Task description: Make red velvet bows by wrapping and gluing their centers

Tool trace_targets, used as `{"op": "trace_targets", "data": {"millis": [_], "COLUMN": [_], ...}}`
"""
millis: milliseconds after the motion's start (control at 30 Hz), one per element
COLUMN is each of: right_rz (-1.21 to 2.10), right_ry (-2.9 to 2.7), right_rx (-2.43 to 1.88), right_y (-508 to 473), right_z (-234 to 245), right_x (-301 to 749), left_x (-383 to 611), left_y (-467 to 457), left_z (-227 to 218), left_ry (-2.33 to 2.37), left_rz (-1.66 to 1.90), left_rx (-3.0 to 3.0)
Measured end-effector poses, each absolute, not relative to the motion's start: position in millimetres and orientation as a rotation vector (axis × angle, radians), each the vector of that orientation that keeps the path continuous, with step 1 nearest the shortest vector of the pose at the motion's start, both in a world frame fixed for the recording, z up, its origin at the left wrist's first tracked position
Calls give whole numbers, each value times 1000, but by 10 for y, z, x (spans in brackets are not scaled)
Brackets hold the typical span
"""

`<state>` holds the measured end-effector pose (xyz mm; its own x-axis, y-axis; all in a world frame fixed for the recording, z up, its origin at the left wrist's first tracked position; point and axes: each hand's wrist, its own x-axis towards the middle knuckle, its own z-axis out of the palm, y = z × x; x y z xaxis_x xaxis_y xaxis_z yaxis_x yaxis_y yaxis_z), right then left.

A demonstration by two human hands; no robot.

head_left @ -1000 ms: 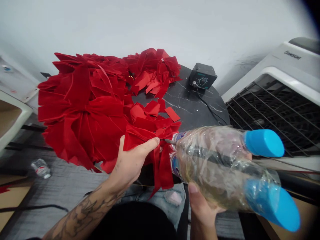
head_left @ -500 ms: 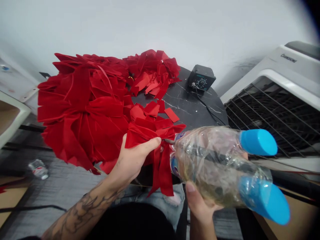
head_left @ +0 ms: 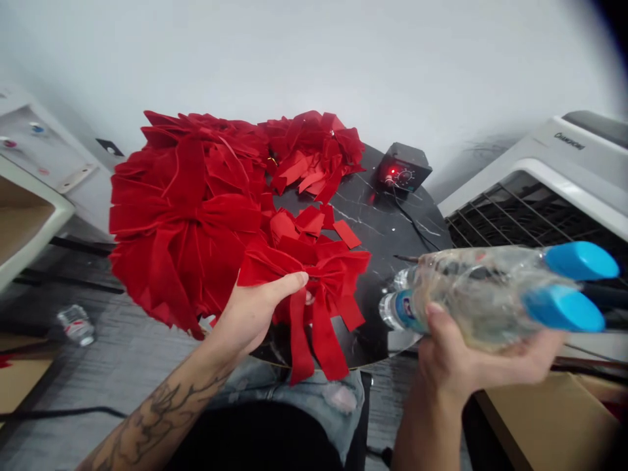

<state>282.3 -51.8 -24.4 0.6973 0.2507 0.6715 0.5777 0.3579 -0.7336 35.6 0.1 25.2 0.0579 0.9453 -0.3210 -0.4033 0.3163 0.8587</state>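
My left hand (head_left: 262,304) pinches a red velvet ribbon bow (head_left: 326,281) near its middle, with the thumb on top. Two tails of the bow hang over the table's front edge. In my right hand (head_left: 458,360) is a pair of clear plastic bottles (head_left: 481,294) wrapped together in clear film, with blue slanted ends at the right. A thin dark pointed tip (head_left: 406,258) sticks out leftward from the bottles, apart from the bow. Beyond my left hand lies a large heap of red bows (head_left: 186,216). Loose red ribbon pieces (head_left: 294,226) lie behind the held bow.
On the round black marbled table (head_left: 363,196), a black box with a dial (head_left: 403,169) shows a red light, and its cable runs forward. A white fan unit (head_left: 530,170) stands at the right. On the floor are a plastic bottle (head_left: 76,326) and a cardboard box (head_left: 554,418).
My right hand has drawn the bottles and tip to the right, away from the bow. A red light now shows on the black box. My left hand keeps its hold on the bow.
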Motion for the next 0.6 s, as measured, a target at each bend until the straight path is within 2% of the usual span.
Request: {"op": "trace_targets", "data": {"millis": [67,167,367,467,600], "right_rz": [-397,-404,-79,-62,264], "right_ry": [-866,-919,-825,-861,-1094], "right_rx": [-1099,-1059,-1497,-1420,-1376], "right_y": [-295,-117,-476,-796,-965], "right_z": [-199,-186,-23,142,269], "right_x": [3029,3196,2548,2012,1835], "left_x": [311,258,153,76,-5], "left_y": [-12,-29,-23,-6,-8], "left_z": [261,259,240,226,220], "left_ry": [1013,984,923,848,784], "left_rz": [1105,1039,910,816,690], "left_rx": [663,685,737,815,879]}}
